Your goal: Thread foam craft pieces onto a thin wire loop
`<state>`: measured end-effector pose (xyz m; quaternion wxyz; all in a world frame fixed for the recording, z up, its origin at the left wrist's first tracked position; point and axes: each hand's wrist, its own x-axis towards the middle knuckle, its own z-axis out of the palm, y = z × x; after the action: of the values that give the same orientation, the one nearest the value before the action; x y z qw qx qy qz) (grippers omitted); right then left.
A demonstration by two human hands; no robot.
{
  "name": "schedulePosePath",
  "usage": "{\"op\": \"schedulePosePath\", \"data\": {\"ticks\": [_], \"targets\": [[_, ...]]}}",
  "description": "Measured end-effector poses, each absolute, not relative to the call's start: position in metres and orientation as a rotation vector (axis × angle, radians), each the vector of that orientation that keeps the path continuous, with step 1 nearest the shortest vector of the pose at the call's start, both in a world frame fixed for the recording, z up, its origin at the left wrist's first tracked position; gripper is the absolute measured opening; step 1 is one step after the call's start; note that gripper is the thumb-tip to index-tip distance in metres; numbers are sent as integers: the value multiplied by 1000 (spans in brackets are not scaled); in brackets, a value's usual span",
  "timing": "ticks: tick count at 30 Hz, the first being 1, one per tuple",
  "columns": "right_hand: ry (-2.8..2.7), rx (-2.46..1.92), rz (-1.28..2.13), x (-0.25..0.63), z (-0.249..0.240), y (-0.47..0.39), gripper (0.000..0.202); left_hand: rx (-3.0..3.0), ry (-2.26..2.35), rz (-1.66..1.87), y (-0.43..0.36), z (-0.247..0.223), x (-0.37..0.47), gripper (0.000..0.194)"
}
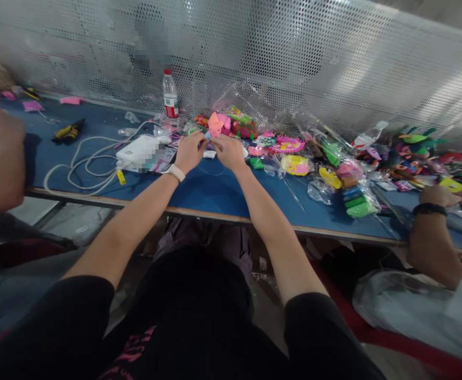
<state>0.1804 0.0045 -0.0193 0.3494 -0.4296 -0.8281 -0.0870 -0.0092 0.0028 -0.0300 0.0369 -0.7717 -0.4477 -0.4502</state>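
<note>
Over the blue flat-topped table (211, 195), the person's left hand (191, 150) pinches a small pale-blue piece (208, 135). The right hand (230, 152) meets it there; whether that grip is closed, I can't tell from here. Just beyond sits a salmon-pink lumpy shape (215, 125).

1 upright bottle (171, 100) (red-capped)

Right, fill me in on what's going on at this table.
The person's left hand and right hand nearly meet over the blue table, fingers apparently pinching something small, too unclear to name. A pink-orange item shows just beyond them. Colourful pieces lie heaped to the right, a white box sits to the left, and other people's hands appear at both sides.
</note>
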Motion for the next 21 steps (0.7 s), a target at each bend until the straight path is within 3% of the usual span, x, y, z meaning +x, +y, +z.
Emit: {"op": "schedulePosePath", "data": {"ticks": [8, 11, 16, 21], "targets": [[-2105, -1045, -45, 182, -20, 7, 35, -2500, -1520, -1599, 20, -30, -8, 38], [-2072, -1001, 68, 181, -21, 12, 32, -2466, -1578, -1496, 13, -27, -7, 37], [-2089, -968, 208, 183, -21, 16, 29, -2337, -1416, -1224, -4, -24, -8, 19], [-2110, -1053, 200, 187, -23, 15, 25, -2454, -1238, -1040, -10, -19, -11, 25]]}}
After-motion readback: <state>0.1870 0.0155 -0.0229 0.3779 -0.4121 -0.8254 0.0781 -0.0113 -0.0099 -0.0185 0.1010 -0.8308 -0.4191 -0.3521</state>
